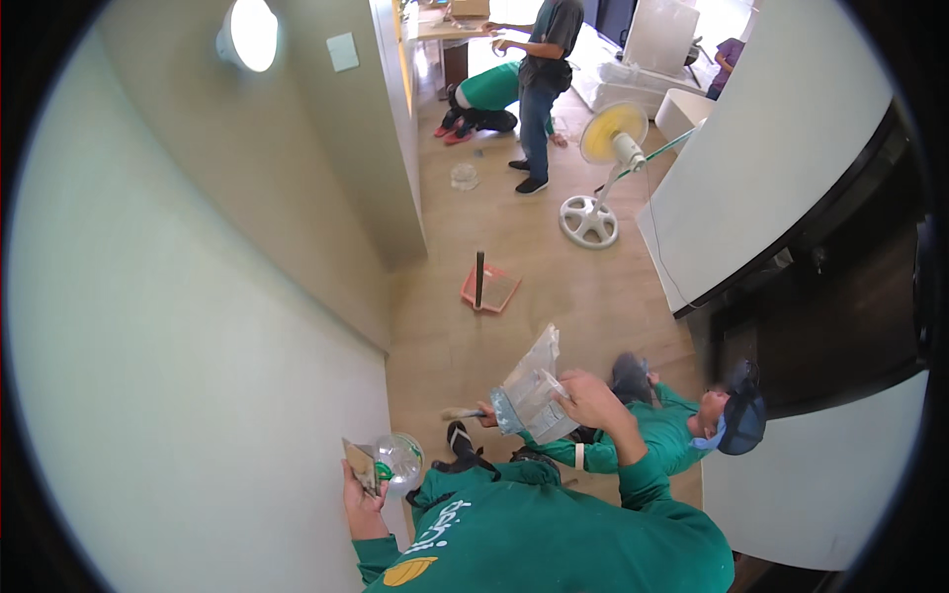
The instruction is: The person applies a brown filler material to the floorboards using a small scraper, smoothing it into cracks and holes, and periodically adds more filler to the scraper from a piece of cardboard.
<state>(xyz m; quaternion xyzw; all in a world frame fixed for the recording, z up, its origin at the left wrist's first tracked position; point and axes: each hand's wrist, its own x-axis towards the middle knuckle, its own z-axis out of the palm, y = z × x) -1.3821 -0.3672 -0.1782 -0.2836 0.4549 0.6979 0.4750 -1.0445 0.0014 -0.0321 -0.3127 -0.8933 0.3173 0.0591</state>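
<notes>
My left hand (361,484) grips a flat, scuffed scraper or trowel (358,465) by the left wall, beside a clear round plastic container (400,455) with green on it. My right hand (593,400) is closed on a crumpled clear plastic bag or container (534,395) with bluish material at its lower left. Just right of me a crouching co-worker (662,435) in green and a cap has a brush (457,413) in one hand, partly behind the plastic. My sandaled foot or another's (460,445) shows below.
A pink dustpan (499,292) with upright handle lies on the wood floor. A white standing fan (613,138) with a cord is ahead. Farther back, one person (534,99) stands and another (489,89) bends low near a table (445,30). Dark recessed cabinet (811,326) at right.
</notes>
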